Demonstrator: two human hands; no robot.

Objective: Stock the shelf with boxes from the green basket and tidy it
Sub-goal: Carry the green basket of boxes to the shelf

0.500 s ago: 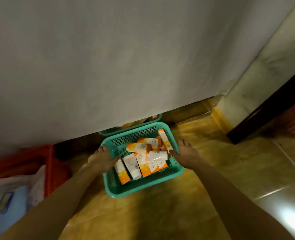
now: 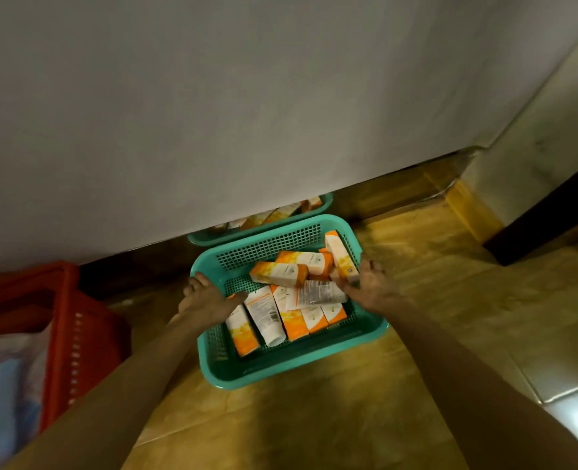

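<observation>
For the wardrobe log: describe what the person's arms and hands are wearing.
Nothing shows on either. The left hand and right hand are bare, with no gloves, and no rings, watch or bracelet can be made out. Both forearms are uncovered to the frame's lower edge, no sleeve in view.

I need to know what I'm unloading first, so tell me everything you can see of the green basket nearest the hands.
The green basket is a rectangular teal plastic tray with perforated walls and floor and a smooth rolled rim. It sits on the yellowish floor, slightly skewed, in front of a second similar basket. Orange-and-white boxes lie jumbled inside. The left hand grips its left rim; the right hand is at its right rim.
</observation>
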